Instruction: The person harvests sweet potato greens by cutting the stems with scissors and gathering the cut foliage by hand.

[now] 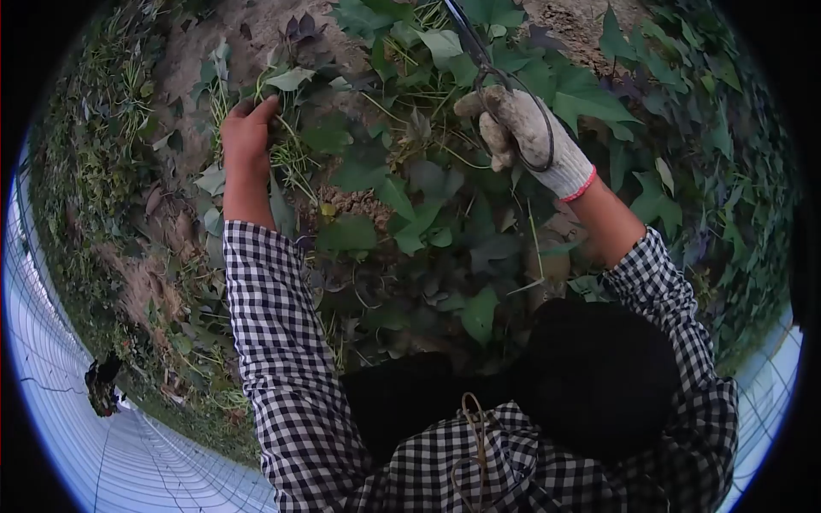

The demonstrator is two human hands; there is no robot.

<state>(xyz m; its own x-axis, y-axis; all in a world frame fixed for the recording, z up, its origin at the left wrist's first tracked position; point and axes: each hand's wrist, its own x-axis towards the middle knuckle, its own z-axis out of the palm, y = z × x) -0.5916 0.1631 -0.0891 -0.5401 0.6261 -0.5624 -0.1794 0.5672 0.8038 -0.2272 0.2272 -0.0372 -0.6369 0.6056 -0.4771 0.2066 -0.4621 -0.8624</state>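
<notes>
My left hand [247,135] is bare and reaches to the upper left, its thumb and fingers closed at a bunch of cut-looking green stems [295,167]. A pale leaf [291,79] lies just beside the fingertips. On my right hand [522,128] is a soiled white knitted glove with a red cuff edge. Its fingers are wrapped round the black looped handles of scissors [483,64], whose blades point up and out of the top of the view. Broad green leaves [590,98] surround the scissors.
Leafy vines [419,209] spread between and below my hands. Bare brown soil [192,64] shows at the upper left. Denser foliage [94,171] runs along the left side. White sheeting [162,466] with thin lines borders the lower left.
</notes>
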